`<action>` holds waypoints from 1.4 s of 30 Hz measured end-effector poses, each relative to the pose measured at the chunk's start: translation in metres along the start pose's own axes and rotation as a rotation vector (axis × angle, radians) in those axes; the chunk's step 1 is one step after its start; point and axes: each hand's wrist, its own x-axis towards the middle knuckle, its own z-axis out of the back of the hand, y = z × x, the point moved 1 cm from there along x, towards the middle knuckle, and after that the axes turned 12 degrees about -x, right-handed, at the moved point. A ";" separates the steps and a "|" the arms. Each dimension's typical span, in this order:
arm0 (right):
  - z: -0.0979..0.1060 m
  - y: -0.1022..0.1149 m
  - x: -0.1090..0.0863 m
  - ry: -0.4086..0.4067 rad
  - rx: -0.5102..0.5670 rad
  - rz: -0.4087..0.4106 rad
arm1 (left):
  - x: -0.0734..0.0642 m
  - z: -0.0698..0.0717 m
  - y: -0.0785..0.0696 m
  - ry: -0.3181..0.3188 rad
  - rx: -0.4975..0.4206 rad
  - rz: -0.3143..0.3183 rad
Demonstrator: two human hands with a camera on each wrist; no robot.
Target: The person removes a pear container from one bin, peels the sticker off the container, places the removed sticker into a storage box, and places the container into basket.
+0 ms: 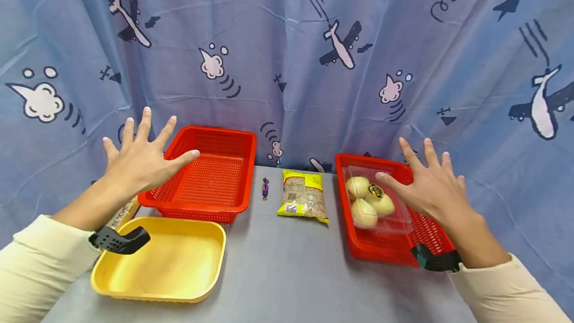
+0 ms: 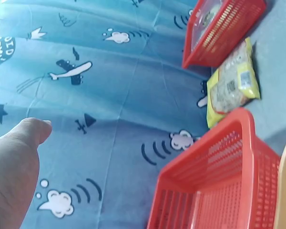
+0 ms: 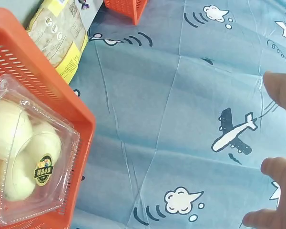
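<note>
Head view, left hand: we see the left hand (image 1: 141,161) raised beside the left red basket (image 1: 211,178), fingers spread and released, grasping nothing.
Right hand: the right hand (image 1: 430,188) hangs over the right red basket (image 1: 381,252), its fingers likewise splayed and free of any load.
Clear box: we find the clear box (image 1: 400,221) of pale fruit (image 1: 365,212) inside the right red basket, whose walls presumably stop it sliding, while the box likely keeps the round fruit together.
Yellow packet: the yellow packet (image 1: 304,196) lies between the baskets, with a purple sweet (image 1: 265,189) to its left, perhaps set apart so each is easy to reach.
Yellow tray: the yellow tray (image 1: 166,260) sits just in front of the left red basket.
Desk: plain grey desk (image 1: 287,273); behind it a blue plane-print curtain (image 1: 269,14) hides the room from us.
Left wrist view, thumb: we see it against the curtain, apart from the basket; the other fingers are out of sight.
Right wrist view, fingers: we see fingertips well apart from the clear box.
</note>
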 end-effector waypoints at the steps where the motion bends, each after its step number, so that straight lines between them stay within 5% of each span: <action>1: -0.001 -0.002 0.000 -0.004 0.003 0.002 | 0.000 -0.002 -0.002 0.001 -0.001 -0.004; 18: -0.015 -0.024 0.004 -0.054 0.024 0.037 | -0.001 -0.025 -0.045 0.007 -0.023 -0.087; 42: -0.053 -0.066 0.013 -0.125 0.139 0.002 | 0.001 -0.106 -0.129 0.073 -0.086 -0.177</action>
